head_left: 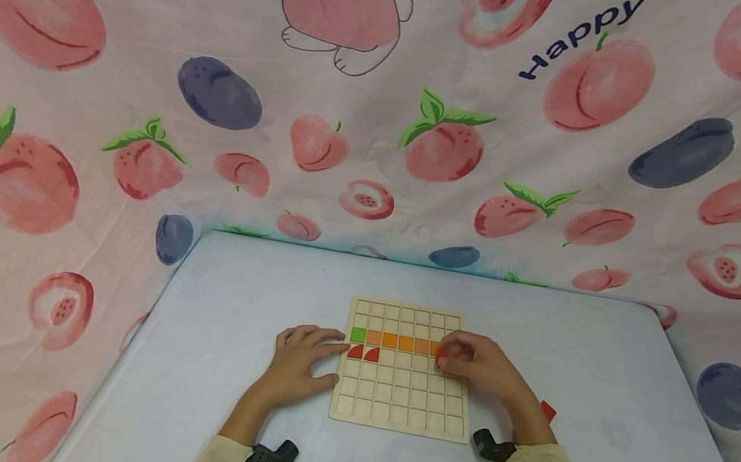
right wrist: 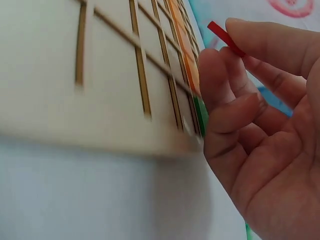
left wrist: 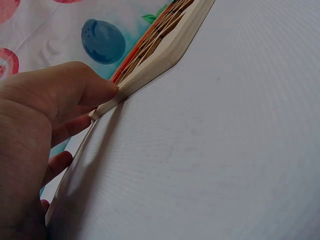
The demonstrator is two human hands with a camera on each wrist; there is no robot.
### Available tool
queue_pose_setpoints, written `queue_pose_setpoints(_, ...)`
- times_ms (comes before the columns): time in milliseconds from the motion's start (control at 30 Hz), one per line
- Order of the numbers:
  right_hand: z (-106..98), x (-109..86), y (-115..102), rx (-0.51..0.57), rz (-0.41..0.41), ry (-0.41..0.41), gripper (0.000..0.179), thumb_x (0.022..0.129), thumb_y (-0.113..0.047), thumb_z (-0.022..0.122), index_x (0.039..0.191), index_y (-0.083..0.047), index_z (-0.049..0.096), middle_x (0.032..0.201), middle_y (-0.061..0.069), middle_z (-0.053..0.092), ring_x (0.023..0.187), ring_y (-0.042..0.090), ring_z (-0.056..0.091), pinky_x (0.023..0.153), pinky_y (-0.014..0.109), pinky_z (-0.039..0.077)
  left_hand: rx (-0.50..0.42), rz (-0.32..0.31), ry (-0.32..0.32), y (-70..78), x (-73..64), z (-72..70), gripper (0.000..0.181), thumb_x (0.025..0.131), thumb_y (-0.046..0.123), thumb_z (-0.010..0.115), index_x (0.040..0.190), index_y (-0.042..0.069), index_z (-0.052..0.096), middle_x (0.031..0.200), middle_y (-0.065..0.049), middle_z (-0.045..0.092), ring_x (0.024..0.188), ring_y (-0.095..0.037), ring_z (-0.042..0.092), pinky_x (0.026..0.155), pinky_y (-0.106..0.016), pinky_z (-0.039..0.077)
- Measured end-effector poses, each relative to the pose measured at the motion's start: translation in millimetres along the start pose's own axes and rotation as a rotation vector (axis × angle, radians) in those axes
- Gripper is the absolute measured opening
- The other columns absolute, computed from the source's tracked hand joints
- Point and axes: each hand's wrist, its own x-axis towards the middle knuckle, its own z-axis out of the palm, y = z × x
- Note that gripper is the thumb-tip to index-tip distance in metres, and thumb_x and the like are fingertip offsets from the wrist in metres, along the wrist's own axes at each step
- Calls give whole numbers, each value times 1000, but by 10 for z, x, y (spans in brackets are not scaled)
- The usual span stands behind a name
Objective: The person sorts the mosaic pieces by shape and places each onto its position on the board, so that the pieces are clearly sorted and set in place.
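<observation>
A wooden grid board (head_left: pixel 401 395) lies on the white table. One row holds a green tile (head_left: pixel 358 335) at the left and several orange tiles (head_left: pixel 389 340) beside it. Below them, at the left, sit two red quarter-round pieces (head_left: pixel 372 354). My left hand (head_left: pixel 302 364) rests at the board's left edge, its fingertips touching the rim and its fingers extended. Between thumb and fingers my right hand (head_left: pixel 482 366) pinches a thin red tile (right wrist: pixel 226 38) above the board's right side. In the right wrist view that tile is tilted and apart from the board.
Another red piece (head_left: pixel 548 412) lies on the table, partly behind the right forearm. A fruit-patterned cloth (head_left: pixel 366 147) hangs behind and at the sides of the white table (head_left: pixel 255 279). Black wrist cameras (head_left: pixel 493 446) sit on both wrists.
</observation>
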Motion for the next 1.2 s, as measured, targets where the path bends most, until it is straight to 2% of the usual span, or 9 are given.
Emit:
queue_pose_setpoints(267, 206, 103, -122, 45, -6, 21, 24, 84, -21, 84, 102, -12, 72, 91, 7, 72, 79, 20, 66, 74, 27, 53, 2, -2, -6, 7, -2, -7, 51, 86, 40, 72, 137, 34, 66, 146, 13, 57, 136, -22, 43, 112, -58, 19)
queue_pose_setpoints(567, 433, 209, -205, 99, 44, 52, 13, 90, -16, 77, 102, -14, 72, 96, 5, 71, 82, 18, 66, 77, 27, 55, 14, 1, 9, 21, -2, -4, 52, 85, 37, 73, 136, 33, 67, 145, 12, 58, 136, -23, 43, 111, -58, 21)
queue_pose_setpoints(833, 586, 271, -258, 38, 30, 91, 13, 87, -19, 81, 98, -16, 73, 88, -1, 74, 80, 14, 69, 73, 27, 56, 3, 2, -2, -2, 1, 7, 52, 86, 38, 73, 137, 33, 66, 146, 12, 58, 137, -23, 42, 112, -59, 20)
queue_pose_setpoints(1200, 683, 344, -264, 25, 44, 122, 12, 84, -18, 84, 93, -16, 76, 83, -3, 75, 76, 13, 66, 73, 32, 52, 5, -2, -5, -2, 5, 2, 51, 86, 38, 72, 137, 34, 66, 146, 12, 57, 137, -22, 42, 112, -58, 20)
